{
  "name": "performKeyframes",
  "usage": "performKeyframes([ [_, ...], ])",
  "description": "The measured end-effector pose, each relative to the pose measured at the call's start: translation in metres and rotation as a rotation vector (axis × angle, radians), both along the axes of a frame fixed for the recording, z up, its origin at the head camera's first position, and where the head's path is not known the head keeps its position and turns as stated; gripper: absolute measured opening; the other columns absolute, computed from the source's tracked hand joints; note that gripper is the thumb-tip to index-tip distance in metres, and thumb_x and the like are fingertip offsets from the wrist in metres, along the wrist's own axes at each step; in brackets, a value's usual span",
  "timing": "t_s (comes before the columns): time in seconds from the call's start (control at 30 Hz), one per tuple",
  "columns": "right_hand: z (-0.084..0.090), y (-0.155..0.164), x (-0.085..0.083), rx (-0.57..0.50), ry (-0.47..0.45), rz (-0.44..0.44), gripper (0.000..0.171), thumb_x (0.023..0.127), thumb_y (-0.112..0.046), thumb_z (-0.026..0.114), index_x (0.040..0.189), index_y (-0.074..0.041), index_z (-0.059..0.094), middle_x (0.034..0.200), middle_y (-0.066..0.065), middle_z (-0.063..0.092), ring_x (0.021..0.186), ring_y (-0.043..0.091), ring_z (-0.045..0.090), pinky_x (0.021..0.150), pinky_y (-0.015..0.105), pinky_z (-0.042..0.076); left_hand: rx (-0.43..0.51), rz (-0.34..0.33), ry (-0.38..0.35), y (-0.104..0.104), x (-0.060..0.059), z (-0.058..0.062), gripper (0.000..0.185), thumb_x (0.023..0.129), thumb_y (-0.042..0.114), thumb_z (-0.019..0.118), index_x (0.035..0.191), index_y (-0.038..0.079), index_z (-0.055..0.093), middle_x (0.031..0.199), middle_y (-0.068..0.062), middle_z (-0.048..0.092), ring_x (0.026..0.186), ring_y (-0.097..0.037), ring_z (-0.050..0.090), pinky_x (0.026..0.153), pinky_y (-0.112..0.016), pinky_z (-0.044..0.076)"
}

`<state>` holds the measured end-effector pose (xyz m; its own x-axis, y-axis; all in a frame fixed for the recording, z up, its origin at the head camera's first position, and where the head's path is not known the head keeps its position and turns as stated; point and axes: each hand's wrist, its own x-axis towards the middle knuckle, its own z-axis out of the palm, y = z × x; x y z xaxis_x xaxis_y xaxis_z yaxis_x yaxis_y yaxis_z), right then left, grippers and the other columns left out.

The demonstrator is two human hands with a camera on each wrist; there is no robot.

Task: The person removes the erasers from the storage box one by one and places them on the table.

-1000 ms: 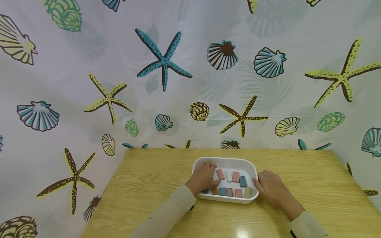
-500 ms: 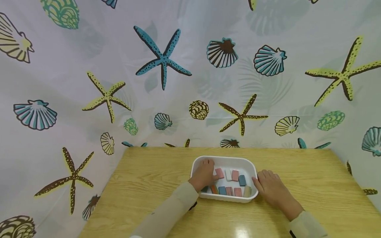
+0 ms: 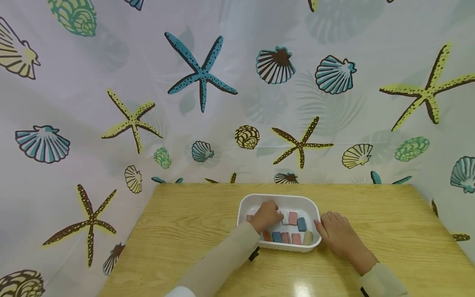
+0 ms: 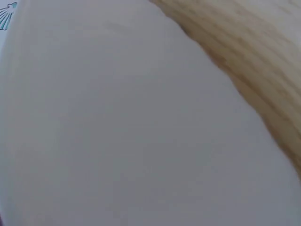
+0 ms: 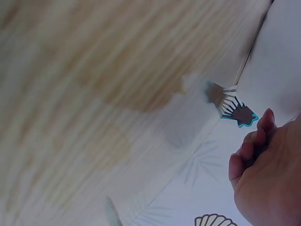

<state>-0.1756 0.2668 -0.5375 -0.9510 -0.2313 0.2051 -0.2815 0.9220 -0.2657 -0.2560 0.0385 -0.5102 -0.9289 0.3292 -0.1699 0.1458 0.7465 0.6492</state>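
A white tray (image 3: 278, 197) stands on the wooden table (image 3: 193, 222) and holds several small coloured blocks. A pink one (image 3: 293, 218) and a blue one (image 3: 301, 224) lie in the middle, and a row (image 3: 285, 237) runs along the near wall. My left hand (image 3: 266, 215) is inside the tray with its fingers curled down over the blocks at the left. Whatever is under them is hidden. My right hand (image 3: 335, 231) lies flat on the table, fingers against the tray's right wall. The right wrist view shows this hand (image 5: 268, 183) with relaxed fingers.
A curtain printed with starfish and shells (image 3: 222, 103) hangs behind and to both sides of the table. The left wrist view is filled by the blurred white tray wall (image 4: 117, 132), with the wood of the table (image 4: 254, 52) beyond it.
My left hand has slid right inside the tray and now covers the pink block it was beside. A pinkish block shows at its left. The right hand has stayed put.
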Motion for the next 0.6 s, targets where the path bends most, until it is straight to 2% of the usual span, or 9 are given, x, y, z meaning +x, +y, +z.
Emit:
performKeyframes([
  [0.13, 0.001, 0.0, -0.001, 0.0, 0.016, 0.008, 0.032, 0.099, -0.038, 0.037, 0.083, -0.012, 0.047, 0.075, -0.002, 0.037, 0.072, 0.018, 0.036, 0.062, 0.032, 0.027, -0.021, 0.008, 0.006, 0.009, 0.002, 0.004, 0.02, 0.081, 0.008, 0.067, 0.07, 0.002, 0.051, 0.063, 0.0, 0.038, 0.053, -0.013, 0.036, 0.046, -0.025, 0.031],
  [0.27, 0.002, -0.001, -0.001, -0.001, 0.011, 0.007, 0.032, 0.099, -0.038, 0.037, 0.084, -0.012, 0.047, 0.075, -0.002, 0.037, 0.072, 0.017, 0.036, 0.062, 0.031, 0.027, -0.053, 0.042, -0.025, 0.02, 0.003, 0.006, 0.014, 0.081, 0.008, 0.067, 0.076, 0.002, 0.056, 0.063, -0.002, 0.043, 0.054, -0.014, 0.041, 0.048, -0.025, 0.035],
  [0.37, 0.004, -0.001, 0.0, -0.004, 0.014, -0.001, 0.031, 0.099, -0.037, 0.038, 0.083, -0.012, 0.047, 0.074, -0.002, 0.037, 0.071, 0.018, 0.036, 0.062, 0.031, 0.027, -0.09, 0.059, -0.018, 0.028, 0.002, 0.006, 0.01, 0.08, 0.008, 0.066, 0.076, 0.003, 0.057, 0.062, -0.002, 0.045, 0.053, -0.014, 0.042, 0.047, -0.026, 0.035],
  [0.5, 0.005, -0.002, 0.001, -0.011, 0.017, -0.004, 0.03, 0.099, -0.035, 0.039, 0.081, -0.012, 0.047, 0.073, -0.002, 0.037, 0.071, 0.017, 0.036, 0.061, 0.031, 0.027, -0.166, 0.037, 0.045, 0.035, 0.003, 0.01, 0.008, 0.078, 0.007, 0.064, 0.073, 0.004, 0.059, 0.061, -0.002, 0.045, 0.051, -0.014, 0.042, 0.044, -0.025, 0.033],
  [0.6, 0.004, -0.002, 0.001, -0.014, 0.008, -0.004, 0.031, 0.099, -0.036, 0.038, 0.081, -0.011, 0.047, 0.073, -0.001, 0.037, 0.071, 0.018, 0.035, 0.06, 0.031, 0.027, -0.188, 0.048, 0.055, 0.038, 0.004, 0.012, 0.004, 0.078, 0.006, 0.063, 0.075, 0.003, 0.061, 0.064, -0.003, 0.047, 0.052, -0.014, 0.042, 0.045, -0.025, 0.034],
])
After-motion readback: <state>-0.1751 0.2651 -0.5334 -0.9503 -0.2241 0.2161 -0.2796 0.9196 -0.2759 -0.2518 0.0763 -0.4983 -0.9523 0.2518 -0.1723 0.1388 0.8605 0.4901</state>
